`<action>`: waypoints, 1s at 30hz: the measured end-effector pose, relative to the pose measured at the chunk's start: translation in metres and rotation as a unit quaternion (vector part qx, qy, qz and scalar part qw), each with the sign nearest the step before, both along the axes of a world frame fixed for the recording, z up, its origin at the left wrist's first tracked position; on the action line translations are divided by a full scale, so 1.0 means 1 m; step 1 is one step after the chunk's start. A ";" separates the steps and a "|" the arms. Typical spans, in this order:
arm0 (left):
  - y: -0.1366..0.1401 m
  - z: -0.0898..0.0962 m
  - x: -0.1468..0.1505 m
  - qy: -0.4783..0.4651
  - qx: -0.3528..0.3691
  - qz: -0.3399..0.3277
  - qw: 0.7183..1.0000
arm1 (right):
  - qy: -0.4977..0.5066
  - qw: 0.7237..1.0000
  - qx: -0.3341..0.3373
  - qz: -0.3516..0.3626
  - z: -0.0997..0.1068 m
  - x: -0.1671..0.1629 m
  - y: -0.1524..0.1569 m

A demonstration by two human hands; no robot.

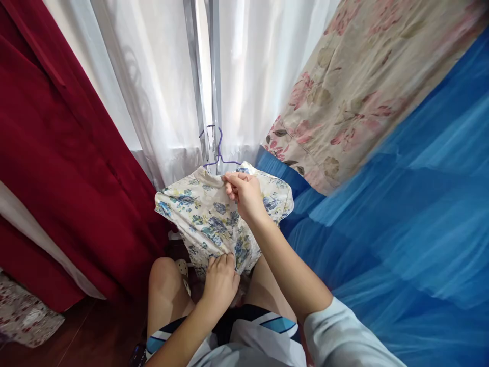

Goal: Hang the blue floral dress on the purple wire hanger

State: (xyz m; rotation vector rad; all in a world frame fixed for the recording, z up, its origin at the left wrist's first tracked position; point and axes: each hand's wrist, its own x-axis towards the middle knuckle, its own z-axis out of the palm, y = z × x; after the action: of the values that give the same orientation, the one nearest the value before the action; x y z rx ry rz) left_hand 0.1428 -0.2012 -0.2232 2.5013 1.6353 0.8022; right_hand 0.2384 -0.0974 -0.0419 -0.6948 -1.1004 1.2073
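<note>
Floral top (208, 214), white with blue and yellow flowers, hangs on a purple hanger (219, 153) in the middle of the frame, its hem trailing down toward the person's knees. The right hand (244, 192) pinches the cloth at the neckline, just under the hanger's hook, fingers closed tight on the fabric. The left hand (220, 283) is lower, near the bottom centre, fingers curled shut around the hem.

The hanger's hook sits against a metal window frame (206, 76) that runs up the centre of the frame, between white sheer curtains (160, 102). I cannot tell whether the hook is caught on anything or only held up by the right hand.

Risks, as I judge them:
- The hanger is thin wire. With one hand pulling at the collar and the other at the hem, the top could slide off one shoulder of the hanger, or the wire could bend.
- If the hook is only loosely lodged against the frame, a downward tug from the left hand could bring hanger and top down together.
- The sheer curtain lies close behind the hook and might snag on it.
- A firm pull at both ends may stretch the neckline.

A red curtain (57, 168) fills the left of the frame, a pink flowered cloth (367, 76) the upper right, and blue netting (401, 229) the right side, near the top's right sleeve.
</note>
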 end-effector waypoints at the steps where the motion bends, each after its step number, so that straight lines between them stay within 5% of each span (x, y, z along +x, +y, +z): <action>1: 0.002 -0.001 -0.002 -0.005 -0.008 -0.011 1.000 | -0.003 1.000 0.004 0.003 0.002 -0.002 0.001; 5: 0.019 0.020 -0.022 -0.132 -0.018 -0.053 0.990 | -0.026 0.999 0.017 0.009 -0.009 0.000 -0.007; 9: 0.047 0.095 -0.043 -0.295 0.132 -0.019 0.946 | -0.048 0.998 0.051 0.006 -0.018 0.003 -0.019; 12: 0.069 0.153 -0.046 -0.250 0.169 -0.059 0.952 | -0.061 0.994 0.085 0.007 -0.017 0.004 -0.022; 14: 0.082 0.176 -0.042 -0.198 0.179 -0.080 0.960 | -0.069 0.993 0.100 0.001 -0.018 0.004 -0.020; 19: 0.104 0.182 -0.029 -0.109 0.217 -0.081 0.967 | -0.032 0.993 0.104 -0.038 -0.036 0.006 -0.005; 23: 0.114 0.178 -0.036 -0.162 0.226 -0.091 0.956 | -0.048 0.995 0.083 -0.026 -0.050 0.005 0.005; 26: 0.134 0.180 -0.064 -0.244 0.263 -0.026 0.933 | -0.089 0.993 0.068 -0.027 -0.062 0.009 0.006; 30: 0.182 0.168 -0.132 -0.397 0.288 0.097 0.866 | -0.116 0.992 0.039 -0.019 -0.083 0.026 -0.004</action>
State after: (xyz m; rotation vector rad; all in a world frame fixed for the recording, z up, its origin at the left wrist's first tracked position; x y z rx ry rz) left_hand 0.0109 -0.0197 -0.0549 1.7658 1.4458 2.2381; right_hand 0.2648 -0.1012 -0.1250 -0.8069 -1.3149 1.0639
